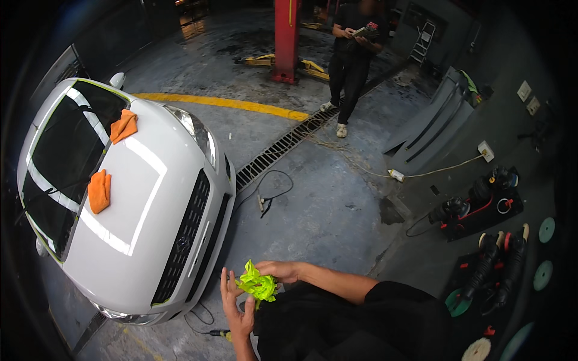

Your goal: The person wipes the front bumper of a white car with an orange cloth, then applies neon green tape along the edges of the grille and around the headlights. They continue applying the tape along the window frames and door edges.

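A crumpled wad of bright yellow-green masking tape is between my two hands, in front of my black shirt. My right hand comes in from the right and grips the wad from its upper side. On the left of it, my left hand has fingers spread upward, with the thumb and one finger close against the tape. Whether those fingers hold it is not clear. Left of my hands stands a white car, its hood and black grille turned towards me. Similar tape lines the windshield.
Two orange cloths lie by the windshield base. Cables and a drain grate cross the floor. Polishers hang on the right wall. Ahead, a person stands near a red lift post.
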Demonstrator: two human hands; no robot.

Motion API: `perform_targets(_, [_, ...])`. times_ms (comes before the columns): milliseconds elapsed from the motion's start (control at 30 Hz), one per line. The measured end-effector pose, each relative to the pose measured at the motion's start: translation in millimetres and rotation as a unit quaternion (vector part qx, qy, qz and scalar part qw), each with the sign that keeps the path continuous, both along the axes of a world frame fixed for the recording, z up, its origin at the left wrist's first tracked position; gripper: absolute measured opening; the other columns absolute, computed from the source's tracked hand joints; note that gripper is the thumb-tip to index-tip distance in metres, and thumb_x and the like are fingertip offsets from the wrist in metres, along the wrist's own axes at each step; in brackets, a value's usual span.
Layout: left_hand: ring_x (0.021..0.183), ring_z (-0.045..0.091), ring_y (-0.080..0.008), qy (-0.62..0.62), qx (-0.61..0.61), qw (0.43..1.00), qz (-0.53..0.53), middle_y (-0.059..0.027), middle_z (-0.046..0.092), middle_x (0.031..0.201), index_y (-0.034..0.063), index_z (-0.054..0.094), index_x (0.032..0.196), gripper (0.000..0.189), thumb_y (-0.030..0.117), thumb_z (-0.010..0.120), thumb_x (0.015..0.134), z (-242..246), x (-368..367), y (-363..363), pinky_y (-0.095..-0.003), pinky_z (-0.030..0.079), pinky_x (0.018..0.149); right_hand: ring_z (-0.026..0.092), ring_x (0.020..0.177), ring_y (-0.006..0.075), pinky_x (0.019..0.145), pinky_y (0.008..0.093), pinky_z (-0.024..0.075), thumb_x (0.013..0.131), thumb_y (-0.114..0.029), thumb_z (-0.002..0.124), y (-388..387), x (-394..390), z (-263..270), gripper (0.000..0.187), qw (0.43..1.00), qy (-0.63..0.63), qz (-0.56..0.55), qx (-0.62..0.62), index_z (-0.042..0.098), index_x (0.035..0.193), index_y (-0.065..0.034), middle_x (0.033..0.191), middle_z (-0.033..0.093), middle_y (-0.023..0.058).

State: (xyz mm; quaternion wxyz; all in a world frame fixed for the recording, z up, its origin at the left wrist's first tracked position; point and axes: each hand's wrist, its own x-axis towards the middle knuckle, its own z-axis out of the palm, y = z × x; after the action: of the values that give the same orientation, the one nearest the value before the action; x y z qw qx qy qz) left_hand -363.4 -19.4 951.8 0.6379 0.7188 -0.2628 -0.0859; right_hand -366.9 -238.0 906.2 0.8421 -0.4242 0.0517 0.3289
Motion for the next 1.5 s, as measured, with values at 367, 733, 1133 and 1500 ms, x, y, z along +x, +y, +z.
perform_targets(367, [0.117,0.068,-0.0305,0.03,0.029,0.984,0.171,-0.0191,0.064,0.136,-0.0027,0.072,0.098,0.017,0.013,0.066,0.101,-19,6,24,-0.0421,0.054,0.099,0.065,0.088,0.0067,0.077,0.0265,0.0508,0.098,-0.014,0.058,-6,-1,-4,0.024,0.976,-0.151,-0.11,-0.114,0.073,0.11,0.0003,0.098,0.072,0.0004])
perform_targets(733, [0.144,0.049,-0.0315,0.392,-0.214,0.895,0.014,-0.017,0.044,0.16,0.0151,0.042,0.16,0.071,0.064,0.044,0.108,-40,-4,18,-0.0451,0.046,0.115,0.068,0.099,0.0224,0.089,0.0358,0.0528,0.095,-0.012,0.066,32,0,13,0.027,0.901,-0.315,-0.08,-0.289,0.067,0.119,0.0012,0.107,0.072,0.0121])
perform_targets(1133, [0.101,0.064,-0.0132,0.252,0.15,0.954,0.059,-0.0073,0.071,0.098,-0.0021,0.067,0.121,0.043,0.036,0.068,0.103,-71,-25,54,-0.0332,0.052,0.092,0.072,0.105,0.0269,0.094,0.0369,0.0568,0.075,0.007,0.074,51,11,10,0.052,0.82,-0.41,0.085,-0.391,0.076,0.126,-0.0041,0.117,0.073,0.0151])
perform_targets(1500, [0.079,0.058,-0.0101,0.237,0.004,0.911,0.337,0.0026,0.063,0.09,0.0036,0.065,0.097,0.012,0.013,0.059,0.099,-119,-24,194,-0.0259,0.048,0.077,0.073,0.086,0.017,0.067,0.031,0.0568,0.093,-0.016,0.083,74,101,-72,0.029,0.929,-0.102,0.136,-0.328,0.076,0.113,0.0037,0.098,0.076,0.0123])
